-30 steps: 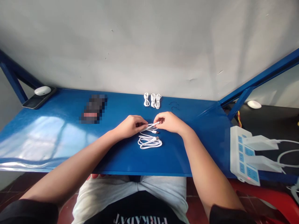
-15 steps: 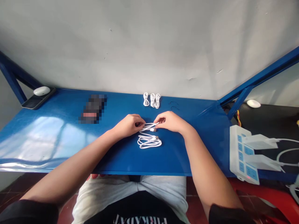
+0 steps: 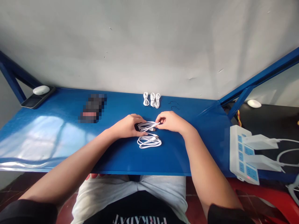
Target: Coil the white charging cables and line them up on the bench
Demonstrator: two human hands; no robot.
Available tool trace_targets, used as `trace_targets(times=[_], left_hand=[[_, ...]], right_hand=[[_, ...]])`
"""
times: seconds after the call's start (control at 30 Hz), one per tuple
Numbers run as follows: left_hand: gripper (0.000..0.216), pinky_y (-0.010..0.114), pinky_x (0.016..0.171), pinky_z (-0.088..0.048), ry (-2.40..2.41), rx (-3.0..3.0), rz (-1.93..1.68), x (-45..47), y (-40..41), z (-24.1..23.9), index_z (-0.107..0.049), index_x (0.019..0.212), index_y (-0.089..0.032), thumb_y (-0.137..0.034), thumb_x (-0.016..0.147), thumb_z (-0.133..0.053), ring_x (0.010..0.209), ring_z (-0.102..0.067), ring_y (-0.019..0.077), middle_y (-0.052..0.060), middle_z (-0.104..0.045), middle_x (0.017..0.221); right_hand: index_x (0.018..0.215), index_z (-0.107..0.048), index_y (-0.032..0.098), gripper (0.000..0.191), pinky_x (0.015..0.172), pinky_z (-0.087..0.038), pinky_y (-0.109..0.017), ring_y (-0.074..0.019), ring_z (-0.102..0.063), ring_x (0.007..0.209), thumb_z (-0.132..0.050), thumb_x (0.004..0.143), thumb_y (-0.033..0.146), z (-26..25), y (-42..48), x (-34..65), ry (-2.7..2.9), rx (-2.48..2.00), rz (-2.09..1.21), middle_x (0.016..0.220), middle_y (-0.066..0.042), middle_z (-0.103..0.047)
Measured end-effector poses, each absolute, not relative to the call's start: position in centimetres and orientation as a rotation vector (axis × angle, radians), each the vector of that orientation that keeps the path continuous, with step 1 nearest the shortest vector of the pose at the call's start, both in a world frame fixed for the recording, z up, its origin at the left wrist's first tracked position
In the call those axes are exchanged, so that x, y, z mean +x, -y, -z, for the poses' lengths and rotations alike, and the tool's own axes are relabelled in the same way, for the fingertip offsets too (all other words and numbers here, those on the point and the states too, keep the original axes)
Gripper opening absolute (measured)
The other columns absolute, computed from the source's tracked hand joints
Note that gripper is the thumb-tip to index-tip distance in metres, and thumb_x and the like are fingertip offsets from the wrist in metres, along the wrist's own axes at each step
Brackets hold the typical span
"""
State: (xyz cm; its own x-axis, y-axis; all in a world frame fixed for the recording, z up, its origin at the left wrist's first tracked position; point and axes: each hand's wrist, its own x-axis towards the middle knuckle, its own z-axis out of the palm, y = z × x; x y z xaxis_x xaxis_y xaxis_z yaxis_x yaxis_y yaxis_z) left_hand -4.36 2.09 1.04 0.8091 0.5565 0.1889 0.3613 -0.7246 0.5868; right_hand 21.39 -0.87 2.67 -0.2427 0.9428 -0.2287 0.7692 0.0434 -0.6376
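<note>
Carrying it all, bench (image 3: 130,161): blue; work looks partway, three white cable bundles (image 3: 152,100) done up, two cables only coiled, apparently untied.
Left hand (image 3: 129,126): grip spread wide, thumb well apart from fingers, around left end of upper cable coil (image 3: 147,125); firm contact can't be told.
Right hand (image 3: 171,120): grip closed, pinching right end of same coil.
Upper cable coil: between the hands, resting or slightly raised, unclear; plug (image 3: 153,129) just beside right grip.
Lower cable coil (image 3: 149,143): just nearer front edge, looks left to do.
Bundles: near far edge, waisted mid-length; judged finished.
Dark strips (image 3: 175,108): thin, right of bundles, probably ties.
</note>
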Motion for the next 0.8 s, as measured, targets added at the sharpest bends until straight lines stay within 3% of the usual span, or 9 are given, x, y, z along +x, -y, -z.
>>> trace_targets(times=[0.2,0.5,0.6,0.7,0.8], left_hand=[[0.035,0.036,0.088,-0.055,-0.728,2.467,-0.482,-4.4,-2.2,-0.6,-0.074,0.116,-0.017,-0.037,0.087,-0.07,0.102,-0.068,0.0245,0.012,-0.072,0.116],[0.033,0.036,0.089,-0.054,-0.793,2.531,-0.473,-3.7,-1.8,-0.7,-0.071,0.118,-0.016,-0.019,0.086,-0.065,0.102,-0.067,0.025,0.012,-0.072,0.114],[0.03,0.036,0.088,-0.054,-0.836,2.551,-0.466,-3.5,-1.7,-0.6,-0.072,0.115,-0.017,-0.016,0.086,-0.062,0.101,-0.067,0.0249,0.011,-0.072,0.113],[0.03,0.037,0.09,-0.053,-0.827,2.554,-0.479,-3.6,-1.7,-0.5,-0.071,0.116,-0.017,-0.017,0.088,-0.061,0.104,-0.066,0.0251,0.011,-0.07,0.118],[0.03,0.039,0.095,-0.051,-0.751,2.533,-0.472,-4.0,-1.9,-0.5,-0.071,0.117,-0.017,-0.027,0.09,-0.065,0.107,-0.065,0.026,0.012,-0.069,0.121]], right_hand=[[0.079,-0.072,0.021,0.01,0.062,-0.049,-0.024,-0.0154,-0.066,0.072,-0.071,0.072,0.015,-2.7,1.1,20.9,1.965,-1.756,-1.02,0.08,-0.001,-0.073],[0.082,-0.064,0.023,0.014,0.061,-0.046,-0.024,-0.0142,-0.064,0.07,-0.067,0.071,0.013,-2.2,1.3,20.0,1.95,-1.765,-0.954,0.077,0.0,-0.07],[0.094,-0.063,0.024,0.024,0.066,-0.049,-0.025,-0.0144,-0.064,0.074,-0.067,0.072,0.015,-2.2,1.4,20.7,1.987,-1.729,-1.045,0.082,0.001,-0.069],[0.115,-0.06,0.027,0.045,0.074,-0.051,-0.028,-0.0168,-0.065,0.084,-0.072,0.072,0.021,-2.5,1.6,21.5,2.053,-1.675,-1.16,0.094,0.0,-0.068],[0.125,-0.058,0.028,0.057,0.08,-0.052,-0.031,-0.0193,-0.064,0.093,-0.077,0.071,0.031,-2.9,1.8,21.7,2.1,-1.655,-1.178,0.104,-0.003,-0.066]])
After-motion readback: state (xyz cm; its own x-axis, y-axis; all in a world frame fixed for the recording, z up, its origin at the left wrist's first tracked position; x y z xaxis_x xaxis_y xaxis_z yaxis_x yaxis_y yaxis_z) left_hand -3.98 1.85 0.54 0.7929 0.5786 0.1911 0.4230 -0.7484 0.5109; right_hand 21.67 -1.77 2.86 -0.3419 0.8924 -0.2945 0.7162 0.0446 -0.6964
